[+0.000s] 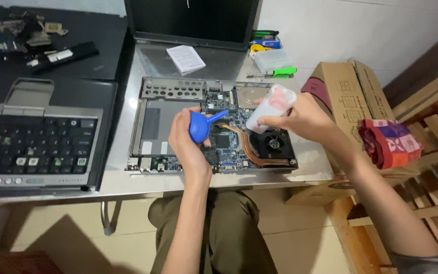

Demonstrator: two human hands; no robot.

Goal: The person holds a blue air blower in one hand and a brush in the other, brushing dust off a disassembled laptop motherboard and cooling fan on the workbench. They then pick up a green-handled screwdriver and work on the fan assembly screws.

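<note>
**Blower and bottle over the bare laptop board**

The left hand point(187, 139) closes around a blue rubber dust blower point(201, 126), nozzle aimed over the opened laptop chassis point(150, 122) on the steel counter point(117, 185). The bulb looks soft and light, best squeezed at its round belly. The right hand point(300, 119) wraps a small translucent plastic bottle point(270, 107), tilted above the chassis's cooling fan point(274, 143); it seems light and possibly slick, safest gripped mid-body.

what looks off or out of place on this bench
The laptop lies opened up, its board and fan bare. The keyboard left of it has several keycaps missing. Loose broken parts are heaped on the black lid at far left. Nothing is spilled.
</note>
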